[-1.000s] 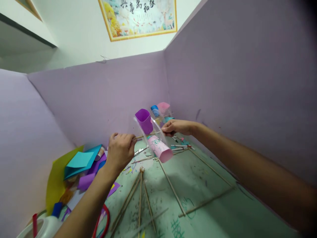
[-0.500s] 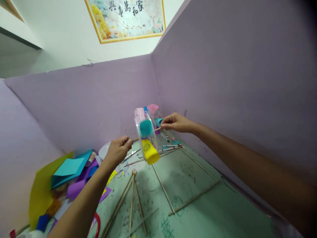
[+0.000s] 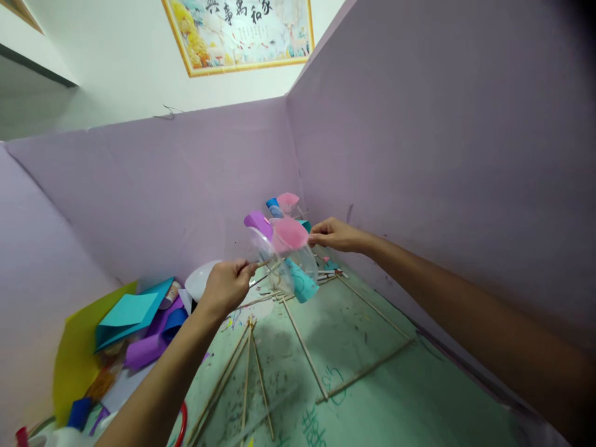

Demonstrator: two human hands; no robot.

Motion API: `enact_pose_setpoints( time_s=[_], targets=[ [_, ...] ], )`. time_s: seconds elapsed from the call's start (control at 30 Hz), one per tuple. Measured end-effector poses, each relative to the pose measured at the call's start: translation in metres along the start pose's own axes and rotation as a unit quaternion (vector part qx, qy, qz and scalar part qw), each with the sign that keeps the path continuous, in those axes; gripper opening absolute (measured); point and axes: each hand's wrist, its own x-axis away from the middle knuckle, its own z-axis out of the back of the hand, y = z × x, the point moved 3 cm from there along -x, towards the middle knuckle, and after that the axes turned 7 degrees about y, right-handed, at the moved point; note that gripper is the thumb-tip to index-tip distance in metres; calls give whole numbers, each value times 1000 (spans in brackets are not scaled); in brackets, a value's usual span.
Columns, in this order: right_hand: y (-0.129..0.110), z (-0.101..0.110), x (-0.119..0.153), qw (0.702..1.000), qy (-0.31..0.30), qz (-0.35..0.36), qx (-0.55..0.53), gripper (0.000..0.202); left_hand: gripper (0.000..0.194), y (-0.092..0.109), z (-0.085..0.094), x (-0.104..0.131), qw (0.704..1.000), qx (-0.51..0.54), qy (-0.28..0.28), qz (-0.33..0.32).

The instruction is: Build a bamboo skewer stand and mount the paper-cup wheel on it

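Holding up the see-through wheel [image 3: 279, 264] in the head view, you have it in the air over the green table [image 3: 372, 410], between your two hands. It is round and clear, and a bit blurry. It has a purple cup [image 3: 259, 225], a pink cup [image 3: 289, 234] and a light blue tube [image 3: 302, 282] on it, all like rolled paper.

Your left hand [image 3: 228, 285] is closed, with the thumb and fingers pinching a thin stick [image 3: 263, 264]. Your right hand [image 3: 336, 236] is at the other side, with its fingers pressed close together by the wheel — what sits in the tips is too small to tell.

The wheel stands up on its edge and leans a bit. The stick's long way goes across, from your left hand into the wheel, going up a little to the right. The pink cup has its wide mouth up, the purple one points up and left, and the light blue tube slants down to the right.

Below, thin sticks [image 3: 249, 366] spread out like a fan, next to a stick frame [image 3: 305, 347]. On the left lies a pile of bright paper [image 3: 133, 310] — yellow, blue and purple.
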Motion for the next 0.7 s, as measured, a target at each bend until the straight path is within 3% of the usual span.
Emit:
enact_pose_setpoints(
  time_s=[0.23, 0.37, 0.43, 0.57, 0.7],
  targets=[
    [-3, 5, 6, 996, 49, 12, -78, 22, 11, 3, 4, 8, 988, -57, 90, -112],
    [-10, 9, 9, 991, 75, 35, -102, 24, 12, 5, 4, 10, 972, -61, 140, -178],
    [-10, 10, 10, 993, 85, 48, -73, 23, 15, 3, 2, 10, 978, -39, 130, -161],
    [-5, 7, 11, 995, 89, 34, 19, 30, 24, -3, -2, 8, 998, -4, 51, -48],
    [-4, 1, 11, 996, 49, 4, 75, 40, 35, -5, -4, 4, 999, 33, -15, 18]
  ],
)
